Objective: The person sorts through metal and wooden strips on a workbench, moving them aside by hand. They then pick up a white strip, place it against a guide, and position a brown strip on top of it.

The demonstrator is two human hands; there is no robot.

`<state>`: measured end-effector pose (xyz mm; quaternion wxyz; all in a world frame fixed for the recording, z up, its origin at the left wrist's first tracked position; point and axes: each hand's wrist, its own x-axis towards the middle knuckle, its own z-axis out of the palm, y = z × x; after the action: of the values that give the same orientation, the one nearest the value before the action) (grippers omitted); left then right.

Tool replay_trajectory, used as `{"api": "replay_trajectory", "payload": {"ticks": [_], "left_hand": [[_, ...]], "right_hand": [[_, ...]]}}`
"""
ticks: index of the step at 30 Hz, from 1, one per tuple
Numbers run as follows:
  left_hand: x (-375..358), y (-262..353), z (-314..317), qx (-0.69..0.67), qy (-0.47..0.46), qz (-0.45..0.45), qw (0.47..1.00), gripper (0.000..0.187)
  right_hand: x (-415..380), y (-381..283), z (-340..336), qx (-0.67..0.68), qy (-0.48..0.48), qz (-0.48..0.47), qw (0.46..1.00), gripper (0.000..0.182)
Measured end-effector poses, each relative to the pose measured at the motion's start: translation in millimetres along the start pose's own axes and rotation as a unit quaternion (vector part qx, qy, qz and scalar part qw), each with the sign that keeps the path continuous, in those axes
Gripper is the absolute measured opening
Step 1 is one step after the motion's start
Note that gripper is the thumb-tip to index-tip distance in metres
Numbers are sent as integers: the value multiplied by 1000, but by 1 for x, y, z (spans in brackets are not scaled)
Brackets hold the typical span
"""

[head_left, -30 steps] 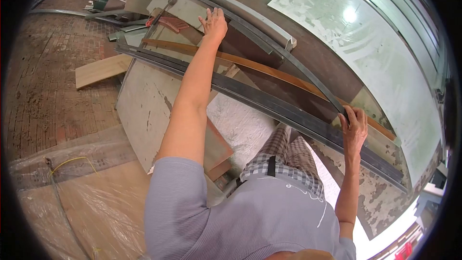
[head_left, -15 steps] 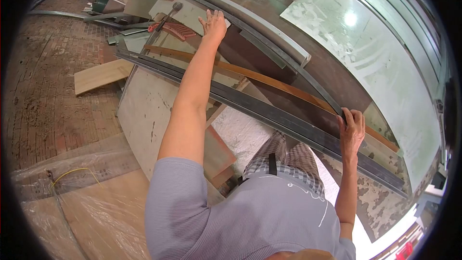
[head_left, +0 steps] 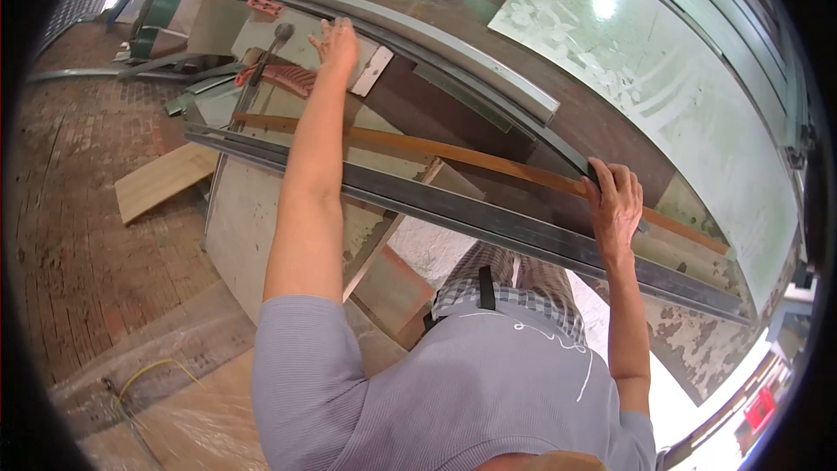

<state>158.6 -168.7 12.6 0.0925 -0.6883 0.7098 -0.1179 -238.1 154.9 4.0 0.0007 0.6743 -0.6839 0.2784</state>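
Observation:
My left hand [head_left: 338, 48] reaches to the upper left, its fingers spread, at a long dark metal strip [head_left: 453, 78] and over a pale board [head_left: 370, 72]. Nothing is seen gripped in it. Farther right, my right hand [head_left: 615, 205] has its fingers bent round the near end of the dark strip. Just behind the strip runs a light grey metal profile [head_left: 523, 92]. Below both hands, a wider dark profile [head_left: 453, 209] crosses the view, passing under my left forearm. An orange-brown strip [head_left: 488, 163] lies between the dark pieces.
A pale green-white sheet [head_left: 645, 52] lies at the upper right. Red-orange tools [head_left: 288, 78] and a long-handled tool [head_left: 281, 33] are left of my left hand. A wooden board [head_left: 166, 181] rests over the brick floor [head_left: 87, 235]. Plastic-covered boards [head_left: 183, 410] are at lower left.
The view has shifted slightly. Both hands are farther left in view, and my right hand is higher, with the dark strip's end nearer the grey profile. More of the pale board shows beside my left hand.

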Motion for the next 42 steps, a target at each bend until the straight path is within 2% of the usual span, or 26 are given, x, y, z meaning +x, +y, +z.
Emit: {"api": "replay_trajectory", "payload": {"ticks": [4,6,8,11,13,16,18,22,26,28,32,35,38,42], "left_hand": [[-7,-2,7,-11,23,12,1000,43],[-9,-7,12,-59,55,10,997,42],[-9,-9,13,-65,54,8,996,42],[-10,-8,10,-76,52,5,996,43],[-10,-9,10,-74,45,6,996,44],[-7,-13,13,-62,49,21,997,44],[-4,-19,13,-71,48,14,996,45],[14,-39,12,-72,18,-6,997,48],[16,-52,16,-127,54,-44,989,50],[1,-41,15,-114,116,-3,987,55],[-25,-18,9,-107,106,48,988,53],[-22,-16,17,-119,98,44,987,51],[-20,-13,13,-129,82,44,987,49],[-19,-15,21,-125,81,41,988,49]], "right_hand": [[2,-17,2,-27,-27,0,999,42],[17,-40,1,-27,-14,-3,1000,44],[46,-70,9,62,42,-82,994,50],[101,-106,49,101,35,-145,984,49],[119,-120,87,-29,-70,-165,983,44],[127,-126,107,-75,-31,-198,977,36],[132,-129,109,-88,-27,-217,972,38],[150,-153,124,-110,-68,-221,967,40],[176,-182,152,-72,-67,-211,973,37],[188,-196,163,-70,-64,-202,975,37],[209,-223,183,-76,-81,-188,976,28],[219,-235,200,-94,-66,-187,976,24],[215,-227,191,-88,-69,-189,976,26],[171,-190,117,-9,-70,-178,982,47]]}}
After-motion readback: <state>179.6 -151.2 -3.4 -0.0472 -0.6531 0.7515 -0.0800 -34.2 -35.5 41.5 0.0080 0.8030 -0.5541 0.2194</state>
